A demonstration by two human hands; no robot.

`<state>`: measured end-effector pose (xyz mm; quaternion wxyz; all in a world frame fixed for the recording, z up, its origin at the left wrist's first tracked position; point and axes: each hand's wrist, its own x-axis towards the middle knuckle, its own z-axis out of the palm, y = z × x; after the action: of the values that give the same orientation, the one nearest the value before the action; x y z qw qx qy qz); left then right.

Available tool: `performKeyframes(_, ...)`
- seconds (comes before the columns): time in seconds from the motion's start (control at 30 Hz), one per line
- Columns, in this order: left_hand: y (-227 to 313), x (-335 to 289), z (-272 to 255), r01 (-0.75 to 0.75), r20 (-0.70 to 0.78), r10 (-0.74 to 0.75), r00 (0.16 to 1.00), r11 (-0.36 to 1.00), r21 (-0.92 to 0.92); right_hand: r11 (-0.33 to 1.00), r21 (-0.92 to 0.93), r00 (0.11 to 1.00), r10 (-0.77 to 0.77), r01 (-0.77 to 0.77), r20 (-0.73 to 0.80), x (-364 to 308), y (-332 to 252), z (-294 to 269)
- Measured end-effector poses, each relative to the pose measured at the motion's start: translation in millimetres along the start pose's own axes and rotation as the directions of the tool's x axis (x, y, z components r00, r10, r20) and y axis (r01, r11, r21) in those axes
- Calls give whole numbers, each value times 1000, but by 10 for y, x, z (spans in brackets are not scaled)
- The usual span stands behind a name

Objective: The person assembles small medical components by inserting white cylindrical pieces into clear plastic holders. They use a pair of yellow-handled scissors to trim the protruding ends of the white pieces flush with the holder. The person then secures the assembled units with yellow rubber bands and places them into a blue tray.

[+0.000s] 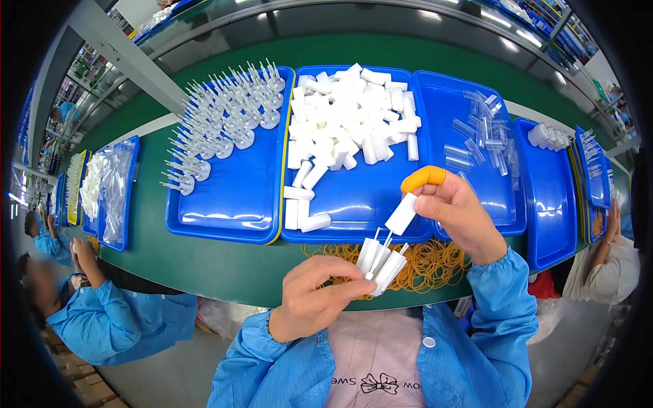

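Left hand (309, 296) is closed in a pinch, thumb and fingertips gripping the base of a small white plastic piece with thin prongs (370, 276); short white cylinders sit around some prongs, while other tips poke out bare. The right hand (459, 214), with an orange rubber finger cot (423, 179) on its forefinger, pinches another matte white cylinder (401, 214) just above that piece. The cylinder's lower end meets a prong tip; whether the prong goes inside, I cannot tell.

Both hands are above the near edge of a green tabletop (204, 262), close to a loose heap of thin orange rubber bands (439, 268). Beyond them stand 3 shallow blue plastic trays (228, 207) side by side: the left tray carries rows of upright white pronged pieces (224, 112), the middle a pile of white cylinders (350, 119), the right scattered clear plastic tubes (486, 136). Farther left, a co-worker in blue (126, 319) sits at the tabletop.
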<state>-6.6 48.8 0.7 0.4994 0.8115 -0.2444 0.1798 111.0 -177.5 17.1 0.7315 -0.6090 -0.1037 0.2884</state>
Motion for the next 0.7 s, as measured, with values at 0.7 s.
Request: performKeyframes(0.7, 25, -58, 121, 366, 46, -422, 906, 722, -587, 996, -83, 996, -27, 34, 83, -421, -56, 441)
